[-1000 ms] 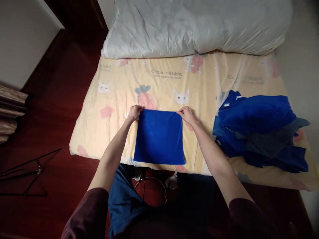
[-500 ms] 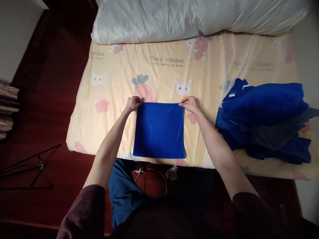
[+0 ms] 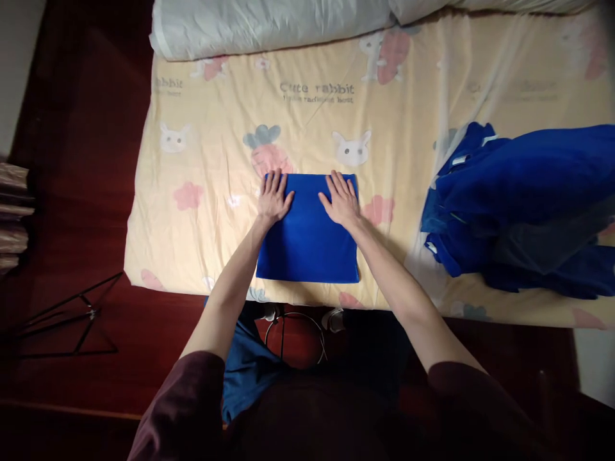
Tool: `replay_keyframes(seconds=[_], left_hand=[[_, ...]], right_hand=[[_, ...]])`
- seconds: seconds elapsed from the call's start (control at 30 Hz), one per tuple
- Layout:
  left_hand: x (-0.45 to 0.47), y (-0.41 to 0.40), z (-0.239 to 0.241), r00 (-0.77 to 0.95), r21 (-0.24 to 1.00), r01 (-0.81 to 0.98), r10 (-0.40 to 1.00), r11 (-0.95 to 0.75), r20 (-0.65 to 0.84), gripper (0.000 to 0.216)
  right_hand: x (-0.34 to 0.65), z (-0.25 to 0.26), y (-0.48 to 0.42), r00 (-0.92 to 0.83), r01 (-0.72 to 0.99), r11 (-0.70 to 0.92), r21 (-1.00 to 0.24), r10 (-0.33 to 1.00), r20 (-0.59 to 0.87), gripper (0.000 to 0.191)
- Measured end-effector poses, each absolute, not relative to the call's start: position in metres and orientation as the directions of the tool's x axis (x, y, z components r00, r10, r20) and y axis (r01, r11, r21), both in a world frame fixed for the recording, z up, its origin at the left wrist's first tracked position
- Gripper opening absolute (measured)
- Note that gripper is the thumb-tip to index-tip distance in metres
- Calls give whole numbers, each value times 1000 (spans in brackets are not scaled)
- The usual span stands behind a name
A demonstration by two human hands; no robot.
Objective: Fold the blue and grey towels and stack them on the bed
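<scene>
A blue cloth [image 3: 307,240], flat and nearly rectangular, lies on the patterned bed sheet [image 3: 307,131] close to the bed's front edge. On its far left corner rests my left hand [image 3: 273,200], palm down with the fingers stretched out. My right hand [image 3: 342,200] lies flat on the far right corner, fingers extended and thumb turned inward. Neither hand grips the fabric. Whether the cloth has several layers, I cannot tell.
To the right is a loose heap of blue cloths [image 3: 523,186] with white tags and a dark grey piece. A rolled pale quilt [image 3: 269,25] runs along the back. A black metal stand [image 3: 79,314] is on the dark red floor [image 3: 81,211] at left.
Both hands have let go of the cloth's far corners, which they were pinching, and now lie flat on top of it. The view has shifted slightly.
</scene>
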State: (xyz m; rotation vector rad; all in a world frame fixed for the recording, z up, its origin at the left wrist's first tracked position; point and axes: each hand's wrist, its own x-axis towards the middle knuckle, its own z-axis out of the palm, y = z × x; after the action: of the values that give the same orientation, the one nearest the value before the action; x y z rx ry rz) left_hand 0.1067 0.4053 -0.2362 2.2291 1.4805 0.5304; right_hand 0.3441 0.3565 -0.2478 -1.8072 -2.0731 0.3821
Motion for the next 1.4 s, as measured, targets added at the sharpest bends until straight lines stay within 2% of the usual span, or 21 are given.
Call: replay_keyframes(seconds=[0.1,0.17,0.27,0.37,0.5,0.57,0.7,0.8,0.93,1.03,1.17,1.27,1.33,1.4], left_hand=[[100,402,-234,276,545,793,958,-273,79,73],[105,389,-227,323,527,787,942,-322,94,72],[115,347,-221,478,489,748,875,-449,72,67],[111,296,-221,494,477,757,869,-448,32,64],[102,243,-223,321,454,838,946,-302,38,66],[106,221,-224,305,435,851,951,-295,47,66],[107,181,-225,442,383,814,893,-436,77,62],[78,160,-227,360,374,849,927,-373,106,63],[13,138,-232,190,430,876,976,-218,108,65],[-33,110,-239,171,475,857,980,-200,104,63],[-75,68,-246,152,590,784,981,-193,118,59],[-86,54,-239,95,700,699,989,-146,112,48],[-83,59,-229,35,785,617,998,-59,48,41],[-75,72,-216,-9,869,486,995,92,-100,37]], right_hand=[[350,-243,359,-19,889,59,-455,996,91,68],[337,-234,350,-18,883,62,-465,995,99,70],[303,-222,307,-159,860,175,-479,985,73,69],[285,-220,250,-277,829,255,-498,960,32,66],[284,-225,207,-61,888,73,-455,997,41,64],[275,-226,198,0,904,14,-428,999,34,63],[261,-225,167,-181,897,180,-404,983,36,60],[283,-229,133,-128,910,152,-385,988,87,65],[339,-238,91,76,915,-39,-401,994,78,69],[362,-246,56,212,863,-150,-483,974,76,68],[360,-257,6,353,724,-147,-673,918,179,65],[352,-253,-10,446,617,-132,-776,871,207,54],[347,-243,-2,487,512,-157,-844,863,135,46],[344,-231,15,475,355,-220,-908,879,-27,38]])
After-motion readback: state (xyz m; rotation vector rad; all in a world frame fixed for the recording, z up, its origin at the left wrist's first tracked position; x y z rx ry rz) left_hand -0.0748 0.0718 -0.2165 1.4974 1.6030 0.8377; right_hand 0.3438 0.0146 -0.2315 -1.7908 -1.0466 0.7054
